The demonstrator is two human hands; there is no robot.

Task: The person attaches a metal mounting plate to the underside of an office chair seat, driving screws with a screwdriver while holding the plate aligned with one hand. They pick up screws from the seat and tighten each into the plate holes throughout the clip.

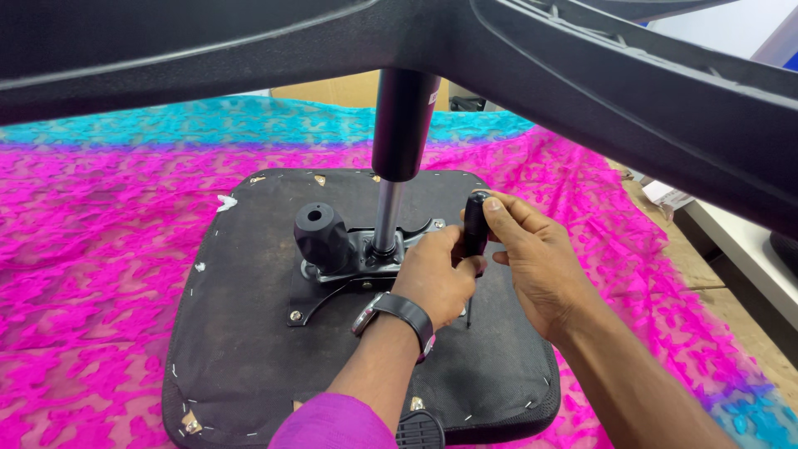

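The fingers of the right hand are wrapped around the black handle of a screwdriver, thumb on top, holding it upright with its thin shaft pointing down at the seat underside. The left hand, just left of the screwdriver and touching it, has its fingers curled around the handle lower down, next to the metal mechanism plate; a dark wristwatch sits on that wrist. The plate lies at the middle of the black fabric-covered seat underside, with a black knob on its left end and the gas lift column rising from it to the black chair base overhead. The seat lies upside down on a pink and turquoise cloth spread over the desk.
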